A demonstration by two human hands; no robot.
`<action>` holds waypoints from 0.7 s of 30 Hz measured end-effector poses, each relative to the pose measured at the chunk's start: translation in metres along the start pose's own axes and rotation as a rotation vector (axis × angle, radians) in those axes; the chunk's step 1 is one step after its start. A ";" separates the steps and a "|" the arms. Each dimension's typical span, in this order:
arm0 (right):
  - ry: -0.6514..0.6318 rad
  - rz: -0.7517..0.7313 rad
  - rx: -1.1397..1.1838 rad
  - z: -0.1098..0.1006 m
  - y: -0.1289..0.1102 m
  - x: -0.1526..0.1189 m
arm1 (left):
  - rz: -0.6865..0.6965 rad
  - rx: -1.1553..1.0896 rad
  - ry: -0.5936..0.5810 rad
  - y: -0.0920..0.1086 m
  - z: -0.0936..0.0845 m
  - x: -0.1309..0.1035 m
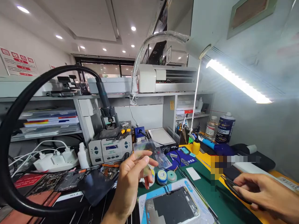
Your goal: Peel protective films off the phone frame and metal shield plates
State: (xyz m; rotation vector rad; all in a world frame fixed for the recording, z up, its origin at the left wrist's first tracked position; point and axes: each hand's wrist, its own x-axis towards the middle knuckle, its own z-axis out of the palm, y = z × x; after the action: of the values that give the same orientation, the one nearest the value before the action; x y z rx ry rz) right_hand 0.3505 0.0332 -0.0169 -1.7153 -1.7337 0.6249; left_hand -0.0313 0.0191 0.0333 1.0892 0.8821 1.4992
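A green mat (225, 202) stretches before us, a grey station (109, 151) standing beyond its left side. Close to us, a blue-and-white holder (141, 203) carries the flat, dark-faced device (173, 203). Just left of it hangs our left hand (132, 171), fingers loosely bent; whether they pinch anything, we cannot tell. Our right hand (263, 189), well apart, grips a slim dark tool (235, 190). A small blue-and-white tub (162, 176) sits just behind the holder.
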 end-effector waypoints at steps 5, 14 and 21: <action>-0.320 0.059 0.589 0.011 -0.048 -0.005 | -0.052 -0.007 0.003 -0.004 0.001 0.002; -0.654 -0.203 0.829 0.057 -0.124 0.023 | -0.047 -0.086 0.010 -0.002 0.003 0.001; -0.733 -0.264 0.657 0.087 -0.139 0.022 | -0.037 -0.144 0.044 -0.004 0.001 0.002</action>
State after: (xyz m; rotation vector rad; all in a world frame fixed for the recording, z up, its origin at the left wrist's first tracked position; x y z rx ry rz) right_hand 0.1914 0.0564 0.0222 -0.8180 -1.8504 1.6184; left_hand -0.0293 0.0221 0.0304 0.9335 0.8073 1.5364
